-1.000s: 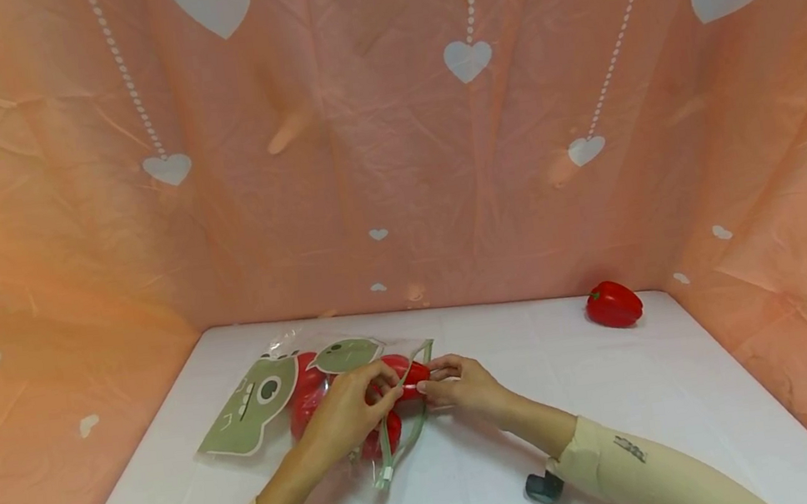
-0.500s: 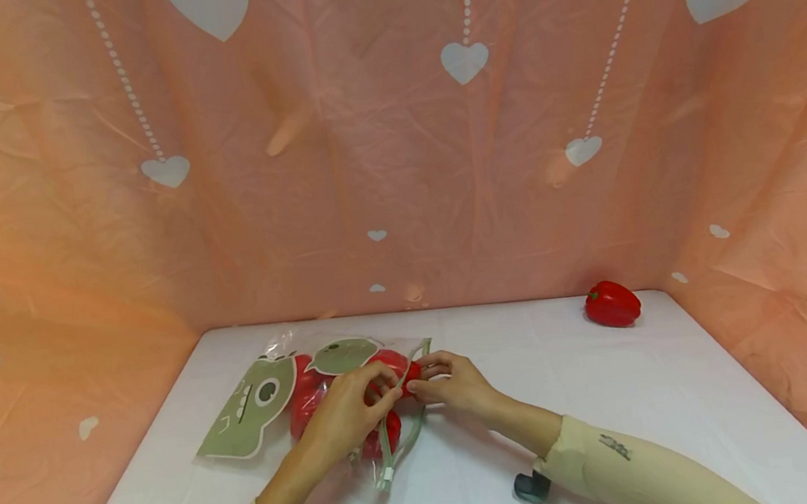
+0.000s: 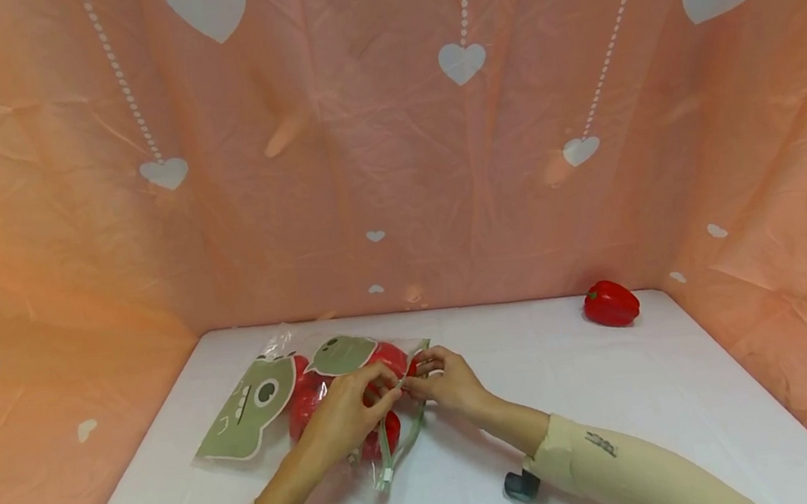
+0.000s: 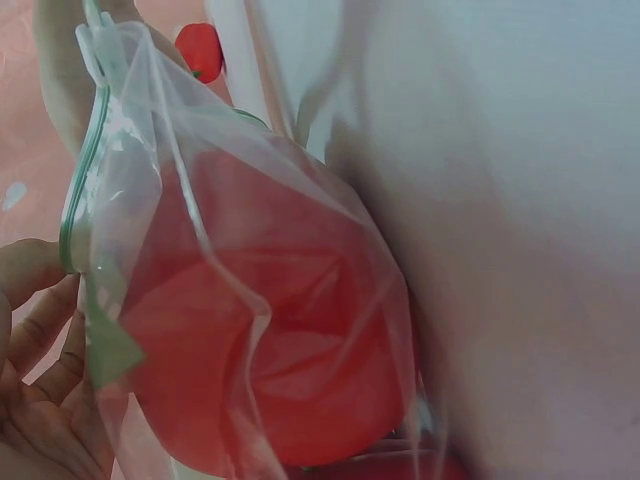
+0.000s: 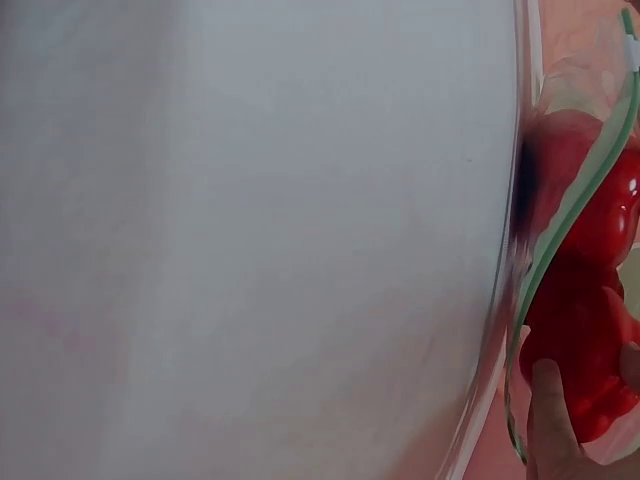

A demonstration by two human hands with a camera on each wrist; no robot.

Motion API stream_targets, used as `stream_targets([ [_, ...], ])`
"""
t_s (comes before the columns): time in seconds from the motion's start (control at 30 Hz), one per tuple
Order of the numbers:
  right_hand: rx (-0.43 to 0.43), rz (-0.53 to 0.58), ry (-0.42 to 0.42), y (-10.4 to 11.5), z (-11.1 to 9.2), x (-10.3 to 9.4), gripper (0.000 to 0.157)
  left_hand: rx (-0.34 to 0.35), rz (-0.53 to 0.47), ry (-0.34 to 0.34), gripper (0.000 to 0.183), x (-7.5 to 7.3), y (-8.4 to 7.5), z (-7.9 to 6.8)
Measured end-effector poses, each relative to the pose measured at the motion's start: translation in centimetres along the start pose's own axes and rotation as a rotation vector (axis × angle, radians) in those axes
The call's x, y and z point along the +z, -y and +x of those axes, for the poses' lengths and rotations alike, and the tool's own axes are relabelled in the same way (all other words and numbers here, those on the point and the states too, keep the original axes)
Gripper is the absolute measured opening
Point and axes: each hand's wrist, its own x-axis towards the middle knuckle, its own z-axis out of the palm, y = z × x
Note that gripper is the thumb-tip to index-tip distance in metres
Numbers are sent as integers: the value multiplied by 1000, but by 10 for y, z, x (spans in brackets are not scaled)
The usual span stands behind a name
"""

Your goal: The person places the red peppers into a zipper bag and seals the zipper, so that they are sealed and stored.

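Observation:
A clear zip bag printed with green monster figures lies on its side at the table's left, its mouth toward the right. Several red bell peppers bulge inside it. My left hand pinches the green zip edge between thumb and fingers. At the mouth, my right hand holds a red bell pepper, its thumb and fingers on either side; most of this pepper is inside the bag. The white slider hangs at the near end of the zip.
Another red bell pepper lies near the back right corner of the white table. An orange curtain with white hearts surrounds the table's back and sides. Dark wrist mounts stick out below the sleeves.
My right hand has moved left, and the bell pepper it holds has gone further into the bag's mouth. The left hand keeps its grip on the zip edge.

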Motion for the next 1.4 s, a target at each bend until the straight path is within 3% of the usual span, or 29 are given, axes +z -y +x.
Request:
stream_targets([
  [0.27, 18, -58, -21, -4, 4, 2, 38, -18, 18, 1, 8, 0, -1, 1],
  [0.53, 50, 14, 105, -1, -3, 0, 33, -9, 26, -8, 8, 1, -1, 1],
  [0.83, 67, 28, 162, 1, -4, -7, 29, -22, 24, -4, 8, 1, -1, 2],
  [1.17, 45, -69, 138, -1, -4, -20, 30, -32, 40, -16, 10, 1, -2, 2],
  [1.4, 34, -37, 135, -3, -10, -39, 36, -47, 41, -18, 10, 1, -2, 2],
])
